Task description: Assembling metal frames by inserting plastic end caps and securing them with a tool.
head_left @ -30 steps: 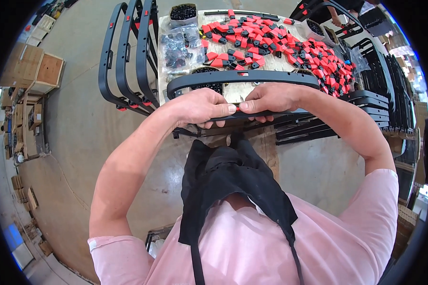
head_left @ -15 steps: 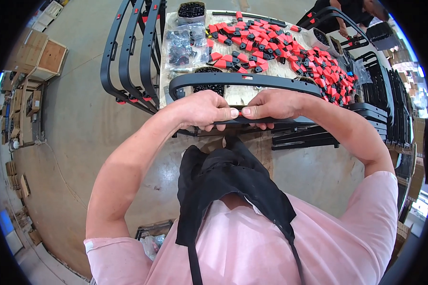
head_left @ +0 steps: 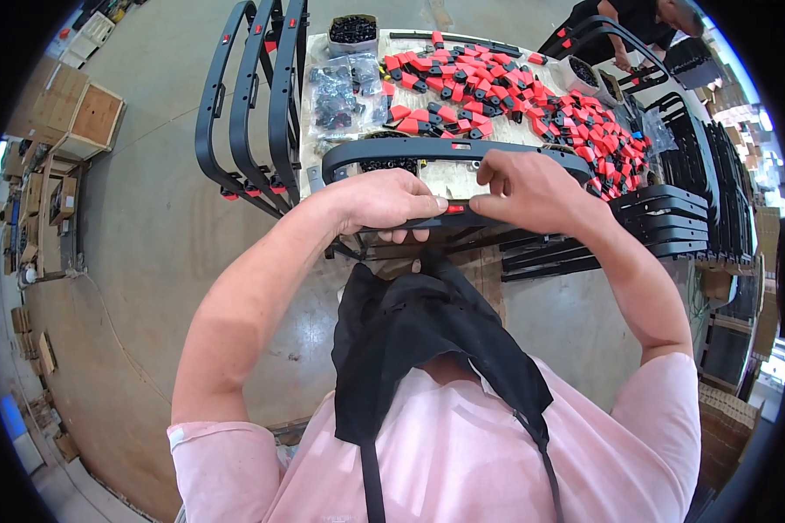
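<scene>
- Red piece (head_left: 455, 209): sits in the near bar of the black frame (head_left: 392, 151), just past the worktop's near edge. Mostly uncovered now; both thumbs were crowded over it earlier.
- Left hand (head_left: 388, 202): still pinching the near bar, thumb on top, fingers underneath, thumb tip just beside the red piece.
- Right hand (head_left: 532, 193): main change. Fingers were under the bar, now up above it, curled and spread from the thumb. Thumb tip by the red piece's right end; contact unclear.
- Meaning: pressing looks eased off, piece probably seated; can't tell if fully flush.
- Worktop (head_left: 510, 131): red-and-black parts (head_left: 584, 122) heaped from the middle out to the right edge, look unchanged.
- Far left corner: box of black bits (head_left: 353, 30); plastic bags (head_left: 336, 87) in front, along the left edge.
- Past the left edge: upright black frames (head_left: 281, 131), same as before.
- Beyond the far right corner: another person (head_left: 615, 35), leaning further into view.
</scene>
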Demonstrator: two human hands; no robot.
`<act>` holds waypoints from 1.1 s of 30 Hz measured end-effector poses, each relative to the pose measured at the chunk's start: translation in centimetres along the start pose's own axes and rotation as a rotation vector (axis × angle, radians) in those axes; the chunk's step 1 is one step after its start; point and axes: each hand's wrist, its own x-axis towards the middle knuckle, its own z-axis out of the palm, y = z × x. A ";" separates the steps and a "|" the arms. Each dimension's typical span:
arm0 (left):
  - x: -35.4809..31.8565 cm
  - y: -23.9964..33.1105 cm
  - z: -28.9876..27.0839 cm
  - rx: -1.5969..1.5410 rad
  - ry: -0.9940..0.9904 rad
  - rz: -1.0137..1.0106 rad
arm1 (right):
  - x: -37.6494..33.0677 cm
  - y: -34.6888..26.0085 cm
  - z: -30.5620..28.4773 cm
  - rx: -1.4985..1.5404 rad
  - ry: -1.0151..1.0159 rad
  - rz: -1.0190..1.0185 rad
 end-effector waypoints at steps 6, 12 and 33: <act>-0.2 -0.1 0.7 -0.210 -0.030 -0.078 | -1.3 -4.1 2.5 -0.270 0.089 0.062; 0.4 -1.4 1.3 -0.162 -0.027 0.020 | -0.8 -7.5 4.1 -0.439 0.038 0.183; -0.5 -1.4 2.7 0.298 0.148 0.162 | -7.4 -2.3 -1.3 0.097 0.245 0.527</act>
